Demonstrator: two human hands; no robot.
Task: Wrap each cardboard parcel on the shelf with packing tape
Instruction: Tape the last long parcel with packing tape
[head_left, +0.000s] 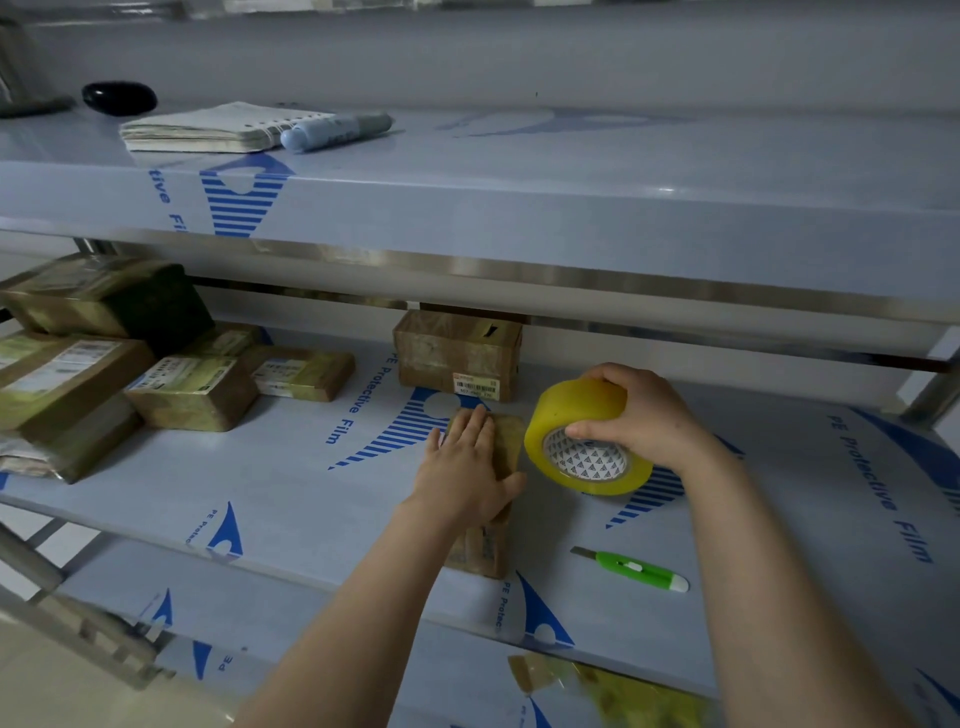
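Observation:
A small cardboard parcel (506, 447) lies on the middle shelf (291, 467), running from the shelf's front edge inward. My left hand (467, 465) rests flat on its top with straight fingers. Just right of the parcel, my right hand (641, 415) grips a yellow roll of packing tape (576, 410), held on edge against the parcel's far right side. A taller taped parcel (457, 353) with a barcode label stands behind. Several more taped parcels (192, 389) are stacked at the left of the shelf.
A green utility knife (639, 569) lies near the shelf's front edge, right of the parcel. The upper shelf holds a notepad (208, 127), a blue marker (335, 132) and a black object (119, 97). Tape scraps (597, 686) stick to the lower shelf.

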